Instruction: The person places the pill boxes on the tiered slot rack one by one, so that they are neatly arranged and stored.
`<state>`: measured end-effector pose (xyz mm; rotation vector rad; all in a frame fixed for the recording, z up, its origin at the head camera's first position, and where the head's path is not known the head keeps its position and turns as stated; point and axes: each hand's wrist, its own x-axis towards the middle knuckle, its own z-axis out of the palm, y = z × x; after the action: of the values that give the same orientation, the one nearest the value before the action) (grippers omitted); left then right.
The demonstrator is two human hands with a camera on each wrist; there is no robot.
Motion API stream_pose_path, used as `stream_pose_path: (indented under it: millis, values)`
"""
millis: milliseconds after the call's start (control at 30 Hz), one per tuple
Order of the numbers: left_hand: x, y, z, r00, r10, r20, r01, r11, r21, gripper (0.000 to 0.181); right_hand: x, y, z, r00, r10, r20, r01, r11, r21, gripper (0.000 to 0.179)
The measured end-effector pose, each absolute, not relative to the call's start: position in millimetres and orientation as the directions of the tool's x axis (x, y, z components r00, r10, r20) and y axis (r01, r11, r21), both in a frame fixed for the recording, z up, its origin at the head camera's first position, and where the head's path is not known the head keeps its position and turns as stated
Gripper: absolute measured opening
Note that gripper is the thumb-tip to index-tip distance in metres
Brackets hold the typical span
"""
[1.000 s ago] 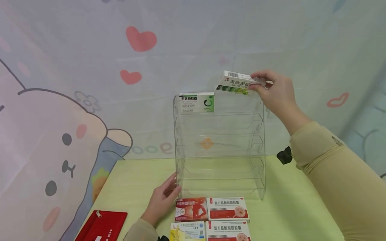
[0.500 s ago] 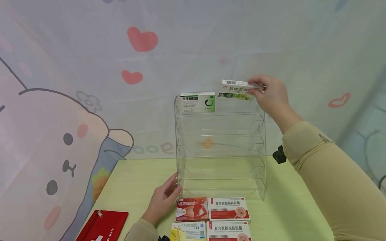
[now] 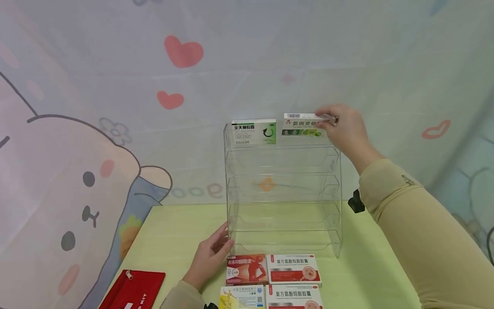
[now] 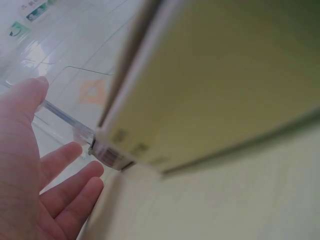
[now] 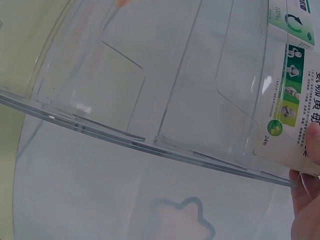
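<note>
My right hand pinches the right end of a white and green medicine box between thumb and fingers. This box is upright at the top tier of a clear acrylic display rack, its lower edge behind the tier's front lip. To its left in the same tier stands another white and green medicine box, with a narrow gap between them. My left hand touches the lower left side of the rack, fingers loosely extended. In the right wrist view, the pinched box shows at the rack's side edge.
On the yellow-green table, a red medicine box, two white and red boxes and a yellow and white box lie before the rack. A red zip pouch lies left. A printed cloth hangs behind.
My right hand has lowered the medicine box from above the rack down into the top tier, turning it level and upright. The left hand has stayed at the rack's side.
</note>
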<state>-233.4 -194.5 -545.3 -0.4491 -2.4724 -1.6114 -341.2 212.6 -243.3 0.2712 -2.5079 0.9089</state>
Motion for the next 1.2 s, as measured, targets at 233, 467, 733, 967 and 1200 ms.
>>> stream_pose_path:
  millis: [233, 467, 733, 967, 1200]
  values:
    - [-235, -194, -546, -0.946, 0.149, 0.288, 0.323, 0.38, 0.867, 0.061, -346, 213, -249, -0.881, -0.07, 0.468, -0.331, 0.797, -0.506, 0.035]
    - [-235, -196, -544, -0.946, 0.149, 0.289, 0.325, 0.386, 0.863, 0.062, -348, 212, -248, -0.886, -0.093, 0.454, -0.333, 0.81, -0.483, 0.037]
    - [-235, -197, -544, -0.942, 0.156, 0.297, 0.335, 0.395, 0.855, 0.062, -347, 206, -250, -0.897, -0.066, 0.437, -0.313, 0.794, -0.521, 0.038]
    - [-235, -197, -545, -0.938, 0.155, 0.311, 0.348, 0.403, 0.847, 0.062, -344, 201, -253, -0.897, -0.037, 0.441, -0.295, 0.792, -0.534, 0.041]
    - [-237, -197, -546, -0.929, 0.163, 0.331, 0.369, 0.409, 0.835, 0.061, -339, 207, -261, -0.859, -0.002, 0.512, -0.33, 0.767, -0.55, 0.048]
